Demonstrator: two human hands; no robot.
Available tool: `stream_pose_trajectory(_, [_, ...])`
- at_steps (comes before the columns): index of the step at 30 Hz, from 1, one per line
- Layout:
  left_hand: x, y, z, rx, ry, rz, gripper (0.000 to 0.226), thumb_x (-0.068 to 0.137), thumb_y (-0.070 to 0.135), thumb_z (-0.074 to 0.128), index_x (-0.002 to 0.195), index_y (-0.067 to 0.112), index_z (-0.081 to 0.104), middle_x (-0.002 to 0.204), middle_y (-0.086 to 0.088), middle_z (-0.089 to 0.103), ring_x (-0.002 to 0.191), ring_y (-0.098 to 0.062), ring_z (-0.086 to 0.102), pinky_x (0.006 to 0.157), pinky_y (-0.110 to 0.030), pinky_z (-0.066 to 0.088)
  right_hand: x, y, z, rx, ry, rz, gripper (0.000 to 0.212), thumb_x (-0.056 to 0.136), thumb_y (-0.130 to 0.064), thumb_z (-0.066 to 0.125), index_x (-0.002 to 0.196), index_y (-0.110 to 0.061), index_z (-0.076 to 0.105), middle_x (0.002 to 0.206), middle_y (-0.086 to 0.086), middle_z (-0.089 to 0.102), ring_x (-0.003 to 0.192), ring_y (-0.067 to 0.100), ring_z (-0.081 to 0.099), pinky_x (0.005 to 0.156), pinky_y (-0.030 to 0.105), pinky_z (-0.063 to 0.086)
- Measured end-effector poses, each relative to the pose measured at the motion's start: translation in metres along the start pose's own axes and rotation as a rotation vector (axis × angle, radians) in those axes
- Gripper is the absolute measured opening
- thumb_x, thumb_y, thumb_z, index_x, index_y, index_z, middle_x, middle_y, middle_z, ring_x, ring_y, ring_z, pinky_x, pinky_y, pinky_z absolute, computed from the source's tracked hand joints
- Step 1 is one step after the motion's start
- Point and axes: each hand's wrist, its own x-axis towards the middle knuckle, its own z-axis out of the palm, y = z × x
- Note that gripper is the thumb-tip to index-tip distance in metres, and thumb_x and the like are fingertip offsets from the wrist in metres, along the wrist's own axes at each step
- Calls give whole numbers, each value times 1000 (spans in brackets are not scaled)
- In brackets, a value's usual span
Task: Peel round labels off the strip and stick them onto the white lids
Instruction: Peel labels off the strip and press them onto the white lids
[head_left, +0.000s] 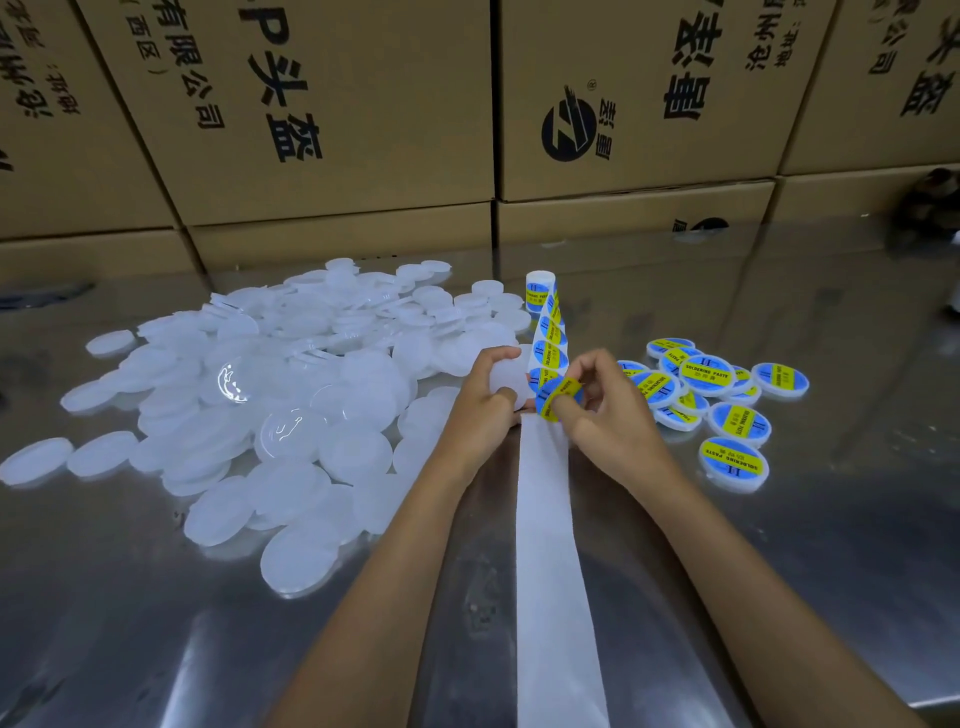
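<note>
One round blue-and-yellow label (558, 397) coming off the strip (550, 338), right hand (605, 410) pinching it in its grip.
Left hand (485, 397) grips one plain white lid (506, 382) just beside; huge uncountable lid pile (270, 415) left, about ten labelled lids (727, 410) right, shiny steel worktop (779, 545).

Bare steel table (810, 597) lies open at lower right and lower left of the frame, while the heap of white lids (249, 410) crowds centre-left, labelled lids (722, 400) block centre-right, and cardboard boxes (337, 130) wall the top.
</note>
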Motion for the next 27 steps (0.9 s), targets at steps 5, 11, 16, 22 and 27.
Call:
stream_pose_trajectory(5, [-1, 11, -1, -447, 19, -122, 48, 96, -11, 36, 125, 14, 64, 141, -17, 46, 107, -34, 68, 88, -43, 61, 2, -8, -6, 260, 99, 22, 29, 85, 6, 64, 88, -19, 50, 79, -6, 58, 63, -1, 54, 58, 13, 45])
stream_pose_trajectory(11, [-9, 20, 1, -820, -160, -254, 35, 100, 12, 48, 131, 3, 61, 124, -20, 69, 111, -35, 69, 85, -45, 61, 1, -14, -5, 417, 42, 29, 29, 84, 6, 70, 91, -17, 54, 89, 1, 65, 73, 8, 64, 63, 22, 55])
stream_pose_trajectory(16, [-12, 21, 3, -841, -211, -234, 33, 100, 14, 44, 122, 4, 66, 126, -21, 68, 105, -31, 71, 87, -42, 60, 0, -13, -1, 297, 32, 7, 33, 82, 5, 72, 91, -20, 53, 97, 7, 65, 80, 17, 62, 74, 43, 55])
stream_pose_trajectory(22, [-14, 24, 7, -826, -234, -217, 33, 79, 16, 61, 107, 6, 76, 116, -19, 73, 99, -30, 73, 88, -40, 59, 1, -6, 1, 205, 26, -43, 29, 80, 1, 75, 99, -12, 58, 88, -4, 65, 74, 10, 60, 63, 18, 47])
stream_pose_trajectory(27, [-14, 24, 8, -834, -201, -240, 38, 88, 13, 56, 123, 3, 67, 124, -20, 69, 108, -33, 70, 81, -38, 62, 0, -4, 3, 124, 59, -91, 33, 78, -1, 76, 93, -23, 57, 81, -13, 63, 67, 0, 56, 60, 12, 43])
